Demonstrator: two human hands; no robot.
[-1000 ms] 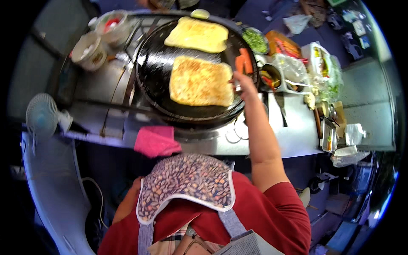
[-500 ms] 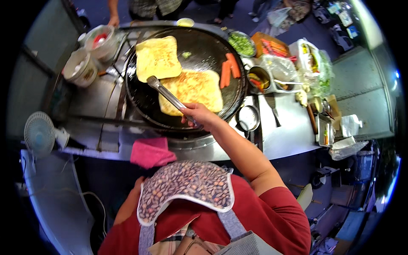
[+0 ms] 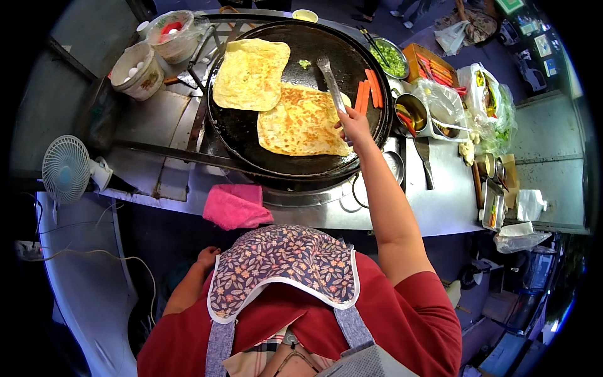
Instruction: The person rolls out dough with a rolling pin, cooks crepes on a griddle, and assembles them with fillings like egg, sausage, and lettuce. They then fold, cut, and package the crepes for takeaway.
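My right hand (image 3: 355,129) is closed around metal tongs (image 3: 331,83), whose tips reach over the dark round griddle (image 3: 314,45). Nothing shows between the tips. Under and beside the tongs lies a browned square flatbread (image 3: 298,122). A paler flatbread (image 3: 251,74) sits to its upper left, its lower corner over the browned one. Several orange-red strips, perhaps sausage (image 3: 362,97), rest on the griddle just right of the tongs. A bit of chopped green (image 3: 304,64) lies near the tips. My left hand (image 3: 208,256) hangs low beside the apron, its fingers too small to read.
A pink cloth (image 3: 235,207) lies at the counter's front edge. Left are egg tubs (image 3: 137,75) and a fan (image 3: 66,164). Right stand a bowl of chopped greens (image 3: 389,60), a metal pot (image 3: 411,110), a spatula (image 3: 424,162) and bagged food (image 3: 480,94).
The tongs have left the paler flatbread's lower edge and swung right, toward the orange-red strips. That flatbread now lies without them. The whole view has shifted slightly.
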